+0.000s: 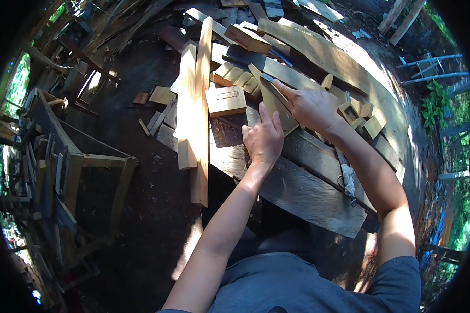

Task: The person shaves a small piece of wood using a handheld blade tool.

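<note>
A pale, tapering wooden piece (271, 96) stands at an angle among offcuts on the plank bench. My left hand (265, 140) is closed at its near end, with the index finger pointing up along it. My right hand (312, 108) is closed round a slim tool with a flat grey metal end (267, 78), which looks like a chisel; its handle is hidden in my fist. The metal end lies beside the wooden piece's upper edge; contact cannot be made out. Left of my hands sits a wooden block (226, 101) with a slot marked on its face.
Two long wooden bars (199, 120) lie across the bench's left side. Wide boards (318, 49) cover the far side. Small hollowed blocks (350, 113) lie right of my right hand. A wooden frame (103, 160) stands on the dark ground at left.
</note>
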`<state>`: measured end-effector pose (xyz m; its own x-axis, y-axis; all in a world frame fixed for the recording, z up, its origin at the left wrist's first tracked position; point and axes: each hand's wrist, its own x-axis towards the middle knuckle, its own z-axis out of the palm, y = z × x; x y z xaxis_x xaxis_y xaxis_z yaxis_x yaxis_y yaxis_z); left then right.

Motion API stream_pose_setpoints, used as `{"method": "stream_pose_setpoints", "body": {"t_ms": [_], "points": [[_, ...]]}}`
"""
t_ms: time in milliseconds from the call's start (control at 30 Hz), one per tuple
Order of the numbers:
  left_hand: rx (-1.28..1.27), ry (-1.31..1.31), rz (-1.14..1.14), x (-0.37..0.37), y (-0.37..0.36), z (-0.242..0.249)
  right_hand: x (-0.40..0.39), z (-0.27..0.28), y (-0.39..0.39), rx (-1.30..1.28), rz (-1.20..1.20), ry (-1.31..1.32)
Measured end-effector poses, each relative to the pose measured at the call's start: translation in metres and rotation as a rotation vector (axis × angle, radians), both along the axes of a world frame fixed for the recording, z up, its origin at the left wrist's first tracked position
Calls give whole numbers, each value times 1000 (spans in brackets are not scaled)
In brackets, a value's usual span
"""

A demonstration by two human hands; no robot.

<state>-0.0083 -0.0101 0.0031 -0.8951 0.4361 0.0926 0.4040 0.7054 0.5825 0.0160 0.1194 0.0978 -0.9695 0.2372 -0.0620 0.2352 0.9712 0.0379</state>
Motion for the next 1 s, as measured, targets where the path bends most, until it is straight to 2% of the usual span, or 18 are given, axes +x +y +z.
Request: {"method": "stream_pose_setpoints", "body": {"t_ms": [100, 200, 300, 333, 400, 433, 500, 533, 633, 767, 867, 1000], "points": [[53, 63, 5, 0, 1, -7, -25, -17, 12, -21, 63, 108], [40, 77, -5, 0, 0, -7, -43, -10, 9, -46, -9, 57], [41, 44, 7, 0, 1, -8, -19, -22, 12, -34, 46, 119], [49, 35, 18, -1, 2, -7, -19, -10, 5, -27, 57, 110], [36, 46, 24, 1, 2, -7, -16, 12, -8, -44, -81, -128], [36, 42, 18, 2, 1, -10, -21, 4, -7, -45, -88, -132], [100, 67, -7, 0, 1, -10, -47, -9, 0, -22, 20, 61], [108, 71, -5, 0, 1, -9, -57, -5, 0, -81, -44, -36], [31, 25, -24, -1, -1, -6, -53, -13, 1, -46, -14, 1], [84, 90, 16, 1, 1, -12, -37, -12, 5, -61, -37, -43], [11, 63, -4, 1, 0, -6, -51, -15, 5, -74, 3, 69], [59, 67, 4, 0, 0, -11, -46, -3, -2, -84, -46, -16]]}}
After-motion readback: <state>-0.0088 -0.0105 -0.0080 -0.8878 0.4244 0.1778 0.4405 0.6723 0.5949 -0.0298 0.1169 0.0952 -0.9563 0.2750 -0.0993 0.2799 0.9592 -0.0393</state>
